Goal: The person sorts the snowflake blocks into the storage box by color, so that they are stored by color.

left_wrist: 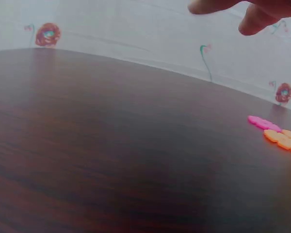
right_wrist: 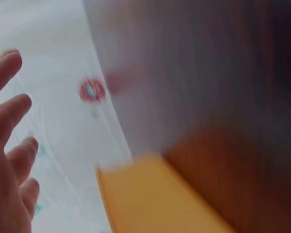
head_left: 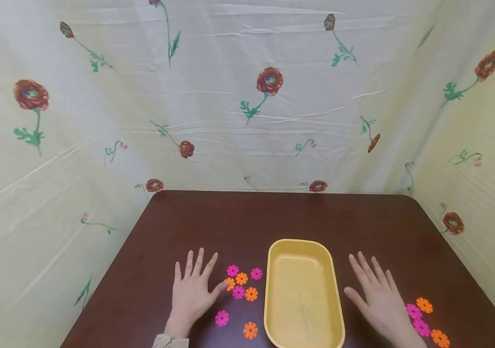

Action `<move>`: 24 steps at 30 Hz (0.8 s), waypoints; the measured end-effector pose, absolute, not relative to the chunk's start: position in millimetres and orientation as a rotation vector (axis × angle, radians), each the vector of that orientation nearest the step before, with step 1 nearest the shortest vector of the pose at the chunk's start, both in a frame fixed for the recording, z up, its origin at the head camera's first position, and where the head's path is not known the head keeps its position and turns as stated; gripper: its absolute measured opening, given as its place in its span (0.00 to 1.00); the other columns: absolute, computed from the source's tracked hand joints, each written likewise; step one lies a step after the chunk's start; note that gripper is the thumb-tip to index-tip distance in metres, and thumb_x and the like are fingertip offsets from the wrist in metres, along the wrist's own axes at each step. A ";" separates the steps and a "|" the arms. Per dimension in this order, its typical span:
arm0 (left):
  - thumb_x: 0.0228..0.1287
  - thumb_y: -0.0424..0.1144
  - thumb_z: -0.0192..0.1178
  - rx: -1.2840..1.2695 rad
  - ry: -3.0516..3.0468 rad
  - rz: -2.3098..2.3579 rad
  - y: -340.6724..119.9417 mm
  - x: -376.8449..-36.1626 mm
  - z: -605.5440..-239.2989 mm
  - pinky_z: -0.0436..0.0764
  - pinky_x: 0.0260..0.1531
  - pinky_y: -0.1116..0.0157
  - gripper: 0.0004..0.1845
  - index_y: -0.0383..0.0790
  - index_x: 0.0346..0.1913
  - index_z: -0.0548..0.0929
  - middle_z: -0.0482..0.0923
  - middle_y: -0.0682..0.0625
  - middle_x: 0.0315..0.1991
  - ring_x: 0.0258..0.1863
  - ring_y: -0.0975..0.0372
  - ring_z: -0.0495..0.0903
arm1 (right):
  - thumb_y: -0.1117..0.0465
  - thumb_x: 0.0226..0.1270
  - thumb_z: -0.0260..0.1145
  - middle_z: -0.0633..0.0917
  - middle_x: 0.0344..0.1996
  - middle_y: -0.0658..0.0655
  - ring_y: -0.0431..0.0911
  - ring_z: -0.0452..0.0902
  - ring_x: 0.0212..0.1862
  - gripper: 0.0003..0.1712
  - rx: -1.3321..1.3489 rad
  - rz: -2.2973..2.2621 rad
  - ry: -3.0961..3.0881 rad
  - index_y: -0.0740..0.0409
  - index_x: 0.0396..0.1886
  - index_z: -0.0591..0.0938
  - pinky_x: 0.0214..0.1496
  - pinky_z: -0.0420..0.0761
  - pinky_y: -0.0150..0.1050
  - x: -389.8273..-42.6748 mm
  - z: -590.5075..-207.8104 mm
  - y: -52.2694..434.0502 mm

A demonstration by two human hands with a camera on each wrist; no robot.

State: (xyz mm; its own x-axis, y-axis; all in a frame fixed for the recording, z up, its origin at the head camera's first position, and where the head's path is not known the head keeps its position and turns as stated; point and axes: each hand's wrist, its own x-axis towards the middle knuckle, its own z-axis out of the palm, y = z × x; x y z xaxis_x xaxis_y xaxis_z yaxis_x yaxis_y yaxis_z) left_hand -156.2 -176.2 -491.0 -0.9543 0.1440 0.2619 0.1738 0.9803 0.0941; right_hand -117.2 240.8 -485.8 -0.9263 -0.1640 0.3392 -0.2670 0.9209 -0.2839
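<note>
A yellow oblong tray [head_left: 334, 290] sits empty on the dark brown table [head_left: 273, 217], near its front edge. My left hand [head_left: 194, 285] lies flat and spread to the tray's left, its thumb tip touching an orange flower-shaped disc [head_left: 230, 283]. Several pink and orange discs [head_left: 242, 285] lie between that hand and the tray. My right hand [head_left: 377, 297] lies spread on the table right of the tray, with more discs [head_left: 423, 316] just beyond it. The left wrist view shows fingertips [left_wrist: 252, 22] above the table and discs [left_wrist: 276, 133] at right. The blurred right wrist view shows straight fingers [right_wrist: 9, 145] and the tray [right_wrist: 150, 199].
Cream sheeting printed with red flowers [head_left: 269, 81] walls in the table at the back and on both sides. The table's far half [head_left: 282, 212] is bare wood.
</note>
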 end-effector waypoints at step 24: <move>0.45 0.45 0.70 -0.137 -2.924 -0.119 -121.4 -187.4 -501.1 0.73 0.33 0.52 0.18 0.40 0.39 0.80 0.76 0.45 0.34 0.34 0.52 0.74 | 0.55 0.66 0.58 0.54 0.71 0.51 0.63 0.54 0.66 0.38 0.302 0.977 -2.702 0.54 0.71 0.53 0.54 0.58 0.67 -101.5 -511.4 189.0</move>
State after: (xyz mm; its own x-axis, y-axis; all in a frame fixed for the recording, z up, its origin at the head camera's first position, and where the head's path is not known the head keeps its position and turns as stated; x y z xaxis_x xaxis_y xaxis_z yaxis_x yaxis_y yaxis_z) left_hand -187.4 -121.4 -501.1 -0.9733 0.0840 0.2135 0.1010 0.9924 0.0700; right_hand -101.5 189.0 -511.4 -0.9468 -0.1081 0.3032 -0.2771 0.7532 -0.5966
